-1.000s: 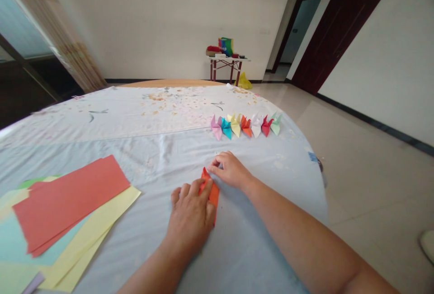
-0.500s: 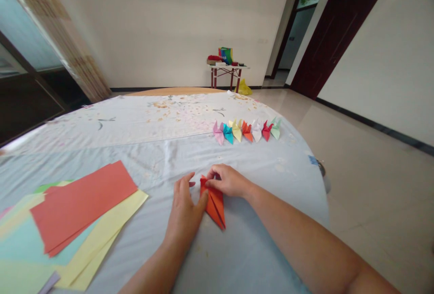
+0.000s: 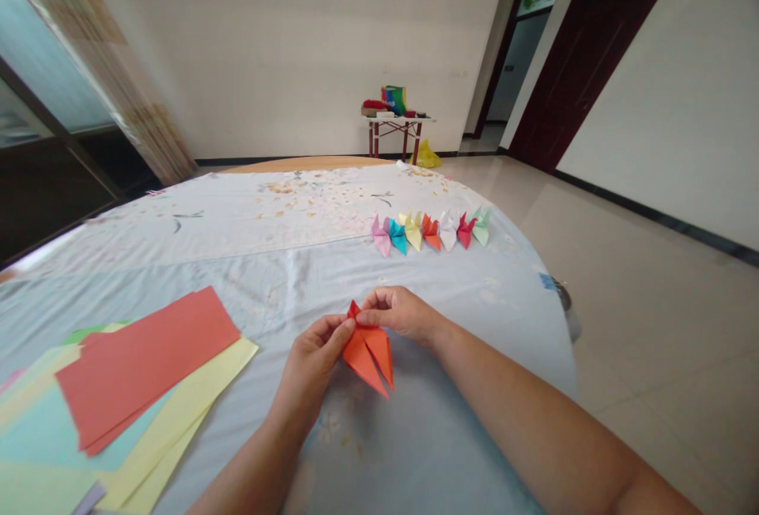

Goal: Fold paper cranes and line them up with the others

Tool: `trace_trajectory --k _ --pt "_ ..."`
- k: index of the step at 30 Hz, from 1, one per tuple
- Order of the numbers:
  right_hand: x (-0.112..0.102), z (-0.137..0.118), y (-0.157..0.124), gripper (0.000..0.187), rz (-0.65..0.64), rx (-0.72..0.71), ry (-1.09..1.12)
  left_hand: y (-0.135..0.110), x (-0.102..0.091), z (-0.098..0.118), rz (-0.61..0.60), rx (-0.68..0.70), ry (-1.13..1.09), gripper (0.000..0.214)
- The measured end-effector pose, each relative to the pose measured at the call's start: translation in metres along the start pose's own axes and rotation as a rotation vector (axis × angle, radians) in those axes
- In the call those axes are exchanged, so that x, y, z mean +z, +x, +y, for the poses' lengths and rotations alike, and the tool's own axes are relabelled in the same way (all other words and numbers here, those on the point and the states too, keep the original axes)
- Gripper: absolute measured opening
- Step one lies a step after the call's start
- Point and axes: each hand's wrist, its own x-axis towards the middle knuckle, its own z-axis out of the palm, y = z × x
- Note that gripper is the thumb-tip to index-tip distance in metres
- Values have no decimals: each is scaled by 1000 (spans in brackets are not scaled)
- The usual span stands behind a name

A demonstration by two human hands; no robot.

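Observation:
A folded orange origami paper (image 3: 370, 353) is held between my two hands above the tablecloth. Its upper end comes to a small peak, while two long points, split by a slit, aim down toward me. My left hand (image 3: 320, 349) pinches its upper left edge between thumb and fingers. On the upper right, my right hand (image 3: 400, 313) pinches the paper close to the peak. Beyond my hands stands a row of several small origami cranes (image 3: 431, 231) in pink, blue, yellow, orange, white, red and green.
To the left lie red paper sheets (image 3: 151, 365) over yellow, blue and green sheets (image 3: 47, 428). The round table wears a pale floral tablecloth (image 3: 254, 278). By the far wall stands a small side table (image 3: 398, 119) with boxes, and a yellow bag (image 3: 427, 154) sits beside it.
My left fingers, spread before, have closed on the paper's upper left edge. The paper has come up off the cloth, its two lower points wider apart and its top peak now showing.

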Motion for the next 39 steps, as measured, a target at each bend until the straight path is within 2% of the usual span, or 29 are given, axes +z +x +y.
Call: trace_trajectory --k 14,23,39 --pt "3 -8 -4 30 4 -26 -152 -4 4 2 50 -3 28 28" --pt "5 -9 -4 25 3 -27 -160 -3 2 0 63 20 44 27" --pt "4 -4 -5 34 -48 -73 -234 -4 3 7 102 32 44 28"
